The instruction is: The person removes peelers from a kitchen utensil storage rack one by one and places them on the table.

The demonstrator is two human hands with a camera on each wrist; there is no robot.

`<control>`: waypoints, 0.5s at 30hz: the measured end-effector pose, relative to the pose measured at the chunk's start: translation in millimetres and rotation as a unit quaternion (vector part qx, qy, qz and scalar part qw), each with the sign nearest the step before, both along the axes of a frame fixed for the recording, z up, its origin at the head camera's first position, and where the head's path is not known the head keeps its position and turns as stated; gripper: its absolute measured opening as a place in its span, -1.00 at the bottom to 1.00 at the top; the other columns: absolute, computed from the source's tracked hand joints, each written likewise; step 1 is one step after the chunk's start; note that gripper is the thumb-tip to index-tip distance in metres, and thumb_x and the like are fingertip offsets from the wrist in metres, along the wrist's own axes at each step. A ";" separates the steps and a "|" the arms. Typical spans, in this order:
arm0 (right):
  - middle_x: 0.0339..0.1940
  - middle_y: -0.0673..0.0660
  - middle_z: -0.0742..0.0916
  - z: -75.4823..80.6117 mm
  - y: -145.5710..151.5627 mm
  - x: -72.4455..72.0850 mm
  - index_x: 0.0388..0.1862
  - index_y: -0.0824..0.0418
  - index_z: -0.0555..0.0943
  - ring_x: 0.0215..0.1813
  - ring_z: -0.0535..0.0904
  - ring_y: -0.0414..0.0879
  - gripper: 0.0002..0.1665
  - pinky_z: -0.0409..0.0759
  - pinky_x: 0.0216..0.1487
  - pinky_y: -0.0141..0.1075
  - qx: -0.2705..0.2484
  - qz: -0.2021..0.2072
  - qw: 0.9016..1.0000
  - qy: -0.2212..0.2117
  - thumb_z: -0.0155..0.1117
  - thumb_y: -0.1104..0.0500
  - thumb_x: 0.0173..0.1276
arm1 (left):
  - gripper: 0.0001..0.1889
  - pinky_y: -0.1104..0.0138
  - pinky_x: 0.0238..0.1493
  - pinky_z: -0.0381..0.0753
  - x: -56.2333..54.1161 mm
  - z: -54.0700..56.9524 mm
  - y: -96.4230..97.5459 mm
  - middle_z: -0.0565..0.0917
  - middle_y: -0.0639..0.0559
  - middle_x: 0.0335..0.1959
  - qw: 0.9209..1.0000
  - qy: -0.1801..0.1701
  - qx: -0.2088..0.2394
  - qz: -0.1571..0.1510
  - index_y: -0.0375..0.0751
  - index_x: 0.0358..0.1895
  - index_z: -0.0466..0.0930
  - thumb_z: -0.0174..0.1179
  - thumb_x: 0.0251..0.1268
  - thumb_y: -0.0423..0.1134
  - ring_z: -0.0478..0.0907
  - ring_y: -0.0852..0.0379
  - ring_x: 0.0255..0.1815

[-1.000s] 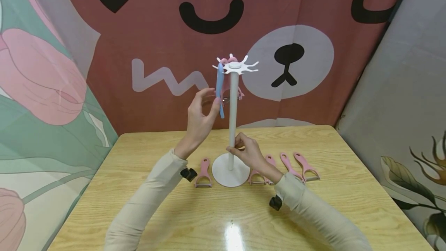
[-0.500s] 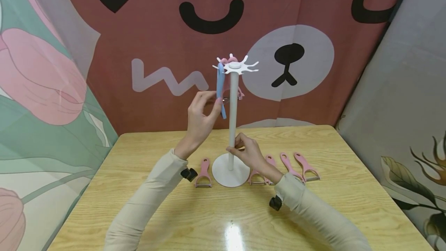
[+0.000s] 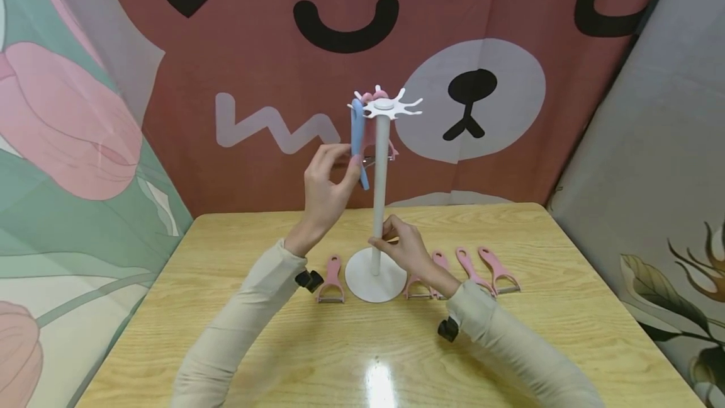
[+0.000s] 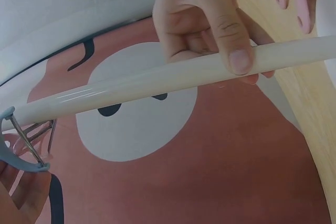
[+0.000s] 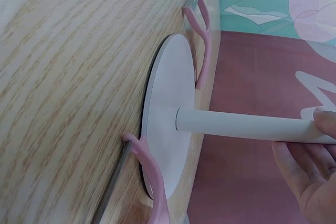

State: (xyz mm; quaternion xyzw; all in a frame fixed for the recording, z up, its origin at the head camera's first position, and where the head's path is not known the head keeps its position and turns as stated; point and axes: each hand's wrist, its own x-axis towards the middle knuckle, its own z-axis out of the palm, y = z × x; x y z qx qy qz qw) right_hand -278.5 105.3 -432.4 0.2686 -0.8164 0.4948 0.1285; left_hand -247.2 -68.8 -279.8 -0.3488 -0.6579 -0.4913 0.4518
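A blue Y-shaped peeler point(image 3: 357, 128) hangs steeply at the left side of the white rack's ring of hooks point(image 3: 406, 109), its eyelet end up among the hook tips. My left hand point(image 3: 325, 187) pinches it low down between thumb and fingers. In the left wrist view its head and metal blade point(image 4: 27, 139) show beside the pole. My right hand point(image 3: 405, 247) grips the white pole point(image 3: 381, 175) a little above the round base point(image 3: 362, 283), thumb in front. Behind the pole, pink peelers point(image 3: 370, 135) hang from the back hooks, partly hidden by it.
One pink peeler point(image 3: 333, 277) lies on the wooden table point(image 3: 272, 345) left of the base. Several more lie to the right, such as the outermost pink peeler point(image 3: 494, 263); my right forearm covers some of them. A bear-print curtain point(image 3: 255, 175) hangs behind the table.
The blue peeler's lower end has tipped slightly right, towards the pole, while its top stays at the hooks. My right hand keeps its hold on the pole.
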 end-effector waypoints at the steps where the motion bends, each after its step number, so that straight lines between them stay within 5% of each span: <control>1: -0.35 0.11 0.74 -0.1 0.1 0.1 -0.26 0.23 0.54 -0.28 0.73 -0.03 -0.76 0.73 -0.25 -0.26 -0.001 0.000 1.000 0.000 0.47 0.22 0.26 | -0.83 -0.08 -0.17 0.64 -0.1 0.5 0.0 0.54 -0.43 -0.25 1.000 0.002 0.001 0.000 -0.67 -0.16 0.57 0.17 0.17 -0.69 0.56 -0.29 -0.24; 8: -0.35 0.10 0.74 -1.0 0.7 0.1 -0.25 0.22 0.54 -0.28 0.73 -0.03 -0.76 0.73 -0.25 -0.25 -0.002 0.003 1.000 0.002 0.46 0.20 0.27 | -0.82 -0.06 -0.13 0.64 -26.1 -15.5 -6.0 0.56 -0.35 -0.20 1.000 0.000 0.010 -0.006 -0.55 -0.10 0.61 0.22 0.25 -0.57 0.57 -0.21 -0.19; 15: -0.35 0.09 0.74 -1.6 1.1 -0.3 -0.25 0.22 0.54 -0.28 0.73 -0.04 -0.76 0.73 -0.25 -0.27 -0.003 0.005 1.000 0.001 0.46 0.20 0.27 | -0.80 0.12 -0.09 0.65 -29.3 -17.7 -9.1 0.58 -0.22 -0.18 1.000 -0.001 0.006 -0.002 -0.44 -0.06 0.63 0.19 0.36 -0.38 0.58 -0.06 -0.16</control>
